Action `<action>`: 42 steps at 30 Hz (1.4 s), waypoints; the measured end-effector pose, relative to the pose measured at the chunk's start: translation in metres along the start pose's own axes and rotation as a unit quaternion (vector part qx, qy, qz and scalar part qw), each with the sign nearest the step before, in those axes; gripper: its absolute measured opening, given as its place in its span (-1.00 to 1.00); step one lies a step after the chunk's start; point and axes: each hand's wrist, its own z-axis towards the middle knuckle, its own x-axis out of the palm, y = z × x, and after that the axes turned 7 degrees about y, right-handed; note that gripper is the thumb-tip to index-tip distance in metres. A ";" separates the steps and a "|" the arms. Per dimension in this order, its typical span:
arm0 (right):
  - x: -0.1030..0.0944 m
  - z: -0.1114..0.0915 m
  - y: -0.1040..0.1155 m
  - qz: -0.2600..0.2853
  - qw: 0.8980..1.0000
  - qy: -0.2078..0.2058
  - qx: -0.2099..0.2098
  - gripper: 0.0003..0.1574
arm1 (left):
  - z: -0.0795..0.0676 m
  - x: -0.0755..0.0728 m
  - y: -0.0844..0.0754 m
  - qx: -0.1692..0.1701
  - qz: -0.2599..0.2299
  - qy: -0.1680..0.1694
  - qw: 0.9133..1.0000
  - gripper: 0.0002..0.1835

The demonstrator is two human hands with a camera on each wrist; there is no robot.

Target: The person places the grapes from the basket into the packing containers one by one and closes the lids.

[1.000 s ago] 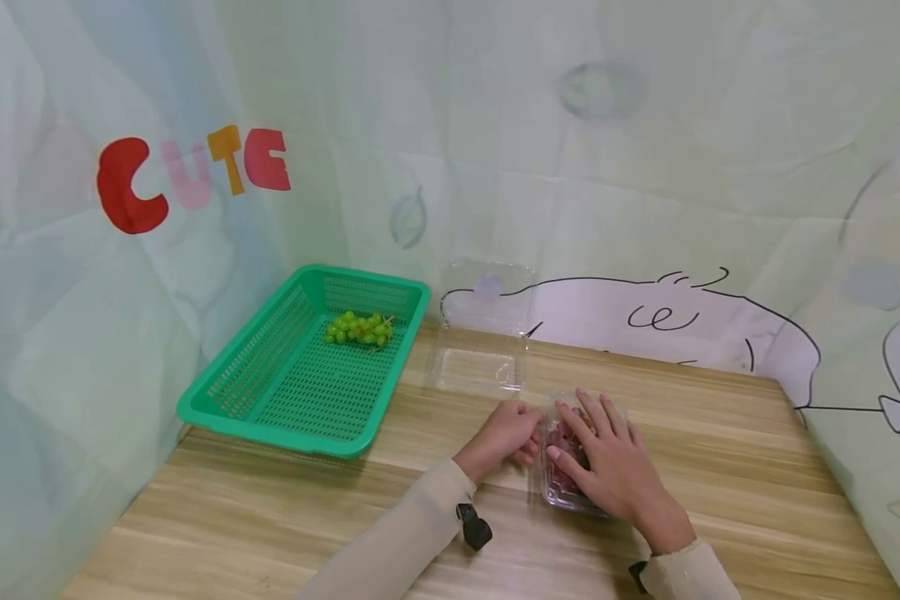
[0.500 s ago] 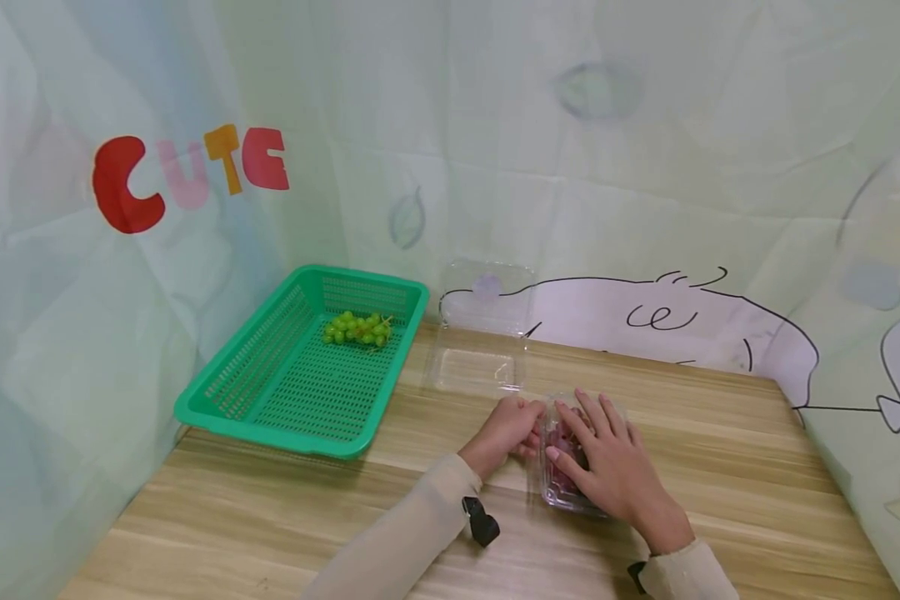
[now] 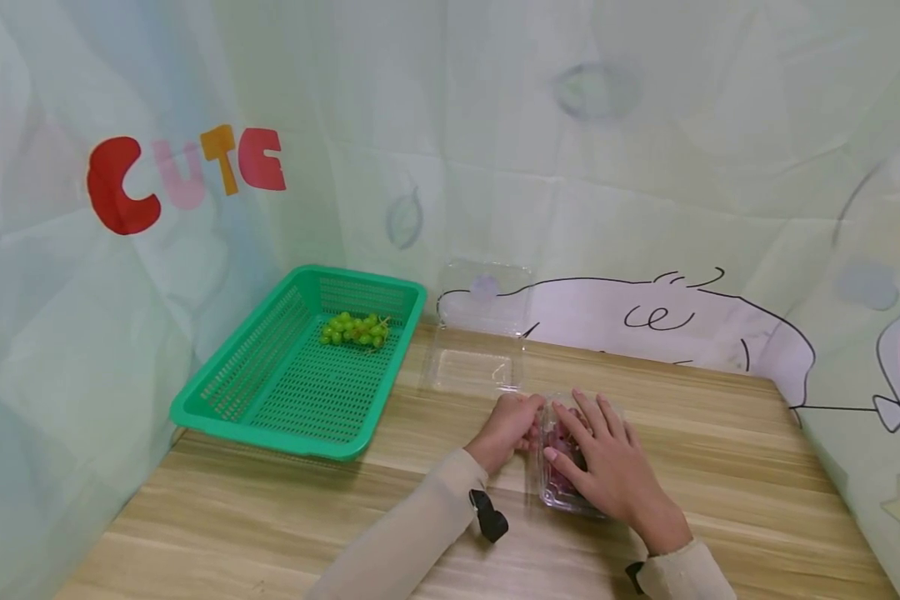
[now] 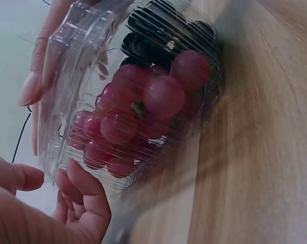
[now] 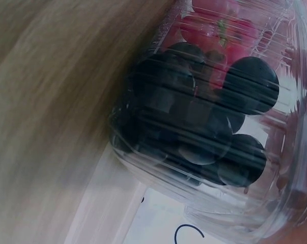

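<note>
A clear plastic clamshell box (image 3: 558,500) sits on the table, its lid lying over the fruit. Through its wall in the left wrist view I see red grapes (image 4: 120,124) at one end and dark, near-black grapes (image 4: 150,30) at the other. The dark ones (image 5: 204,137) fill most of the right wrist view. My left hand (image 3: 504,432) is at the box's far left corner, thumb and index finger pinching the rim. Spread out flat, my right hand (image 3: 611,471) rests on the lid from the right. It covers much of the box in the head view.
A green perforated basket (image 3: 292,442) stands at the left with a bunch of green grapes (image 3: 355,330) inside. Behind my left hand, a second clear clamshell box (image 3: 472,367) stands with its lid raised against the printed curtain (image 3: 645,192).
My left hand has slid slightly away from me along the box's left side to the far corner. My right hand stays on the lid, and the box has hardly moved.
</note>
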 end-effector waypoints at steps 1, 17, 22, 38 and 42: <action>0.000 0.000 0.000 0.000 1.000 0.000 0.000 -0.15 | 0.001 0.000 0.000 -0.001 -0.003 -0.001 1.000 -0.69; -0.003 0.000 0.003 -0.002 1.000 0.001 0.000 -0.15 | 0.010 0.000 0.001 -0.024 -0.056 0.002 0.998 -0.79; -0.002 0.000 0.003 -0.001 1.000 -0.001 -0.001 -0.15 | 0.014 -0.002 0.002 -0.028 -0.076 0.008 0.997 -0.82; -0.002 0.000 0.002 -0.006 1.000 -0.002 0.002 -0.15 | 0.016 0.001 0.003 -0.029 -0.096 0.000 0.995 -0.82; -0.001 0.000 0.001 -0.006 1.000 -0.002 0.003 -0.15 | 0.016 0.002 0.003 -0.031 -0.097 -0.008 0.995 -0.81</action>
